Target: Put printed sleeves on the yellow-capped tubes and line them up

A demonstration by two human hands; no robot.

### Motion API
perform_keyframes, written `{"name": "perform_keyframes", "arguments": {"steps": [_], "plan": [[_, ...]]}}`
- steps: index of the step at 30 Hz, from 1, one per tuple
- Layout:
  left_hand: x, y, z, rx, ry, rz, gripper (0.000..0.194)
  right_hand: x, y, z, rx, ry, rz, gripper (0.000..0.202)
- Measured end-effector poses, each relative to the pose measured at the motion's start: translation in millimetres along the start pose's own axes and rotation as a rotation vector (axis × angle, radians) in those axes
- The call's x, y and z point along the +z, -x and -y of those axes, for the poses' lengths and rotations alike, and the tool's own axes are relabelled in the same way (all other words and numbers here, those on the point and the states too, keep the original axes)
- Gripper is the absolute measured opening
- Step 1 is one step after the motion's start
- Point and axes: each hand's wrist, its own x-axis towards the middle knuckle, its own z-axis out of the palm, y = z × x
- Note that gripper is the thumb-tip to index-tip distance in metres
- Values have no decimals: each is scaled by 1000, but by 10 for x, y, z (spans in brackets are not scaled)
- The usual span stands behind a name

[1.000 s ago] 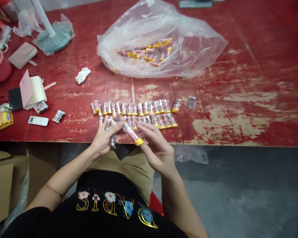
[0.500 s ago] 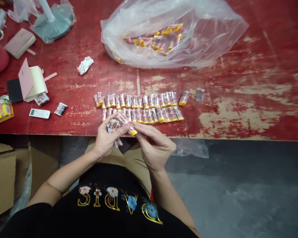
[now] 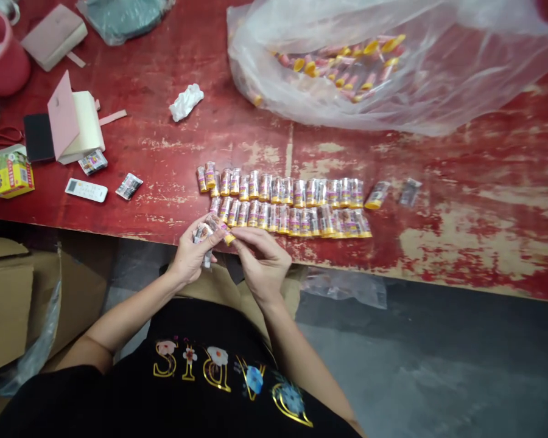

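My left hand [image 3: 188,254] is closed around several small printed sachets [image 3: 203,234] and the body of a small clear tube with a yellow end [image 3: 228,237]. My right hand [image 3: 265,263] pinches at that yellow end, thumb and forefinger together. Both hands are just over the table's front edge. Right behind them, clear tubes with yellow ends and pink print lie in two rows, a back row [image 3: 300,193] and a front row [image 3: 284,219]. One more tube [image 3: 377,195] lies apart to the right, beside a clear sachet [image 3: 410,192].
A large clear plastic bag [image 3: 393,115] of pink, yellow-ended tubes lies at the back of the worn red table [image 3: 155,182]. To the left are an open pink notebook [image 3: 84,121], a white remote [image 3: 86,190], a yellow box [image 3: 11,175] and crumpled tissue [image 3: 186,102]. Cardboard [image 3: 4,298] stands below left.
My view has shifted, so the table's things sit further right in the picture. The tube points less far out of my left hand, and my right fingers stay at its yellow end.
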Motion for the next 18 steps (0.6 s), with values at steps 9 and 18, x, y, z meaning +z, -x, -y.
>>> {"name": "perform_keyframes", "arguments": {"steps": [9,18], "plan": [[-518,-325,-172,-152,296,-215,23,529,-235,-734,-317,368,127,23],[-467,-654,-57,108,71,-190,27,297,-96,-522,-326,522,147,31]]}}
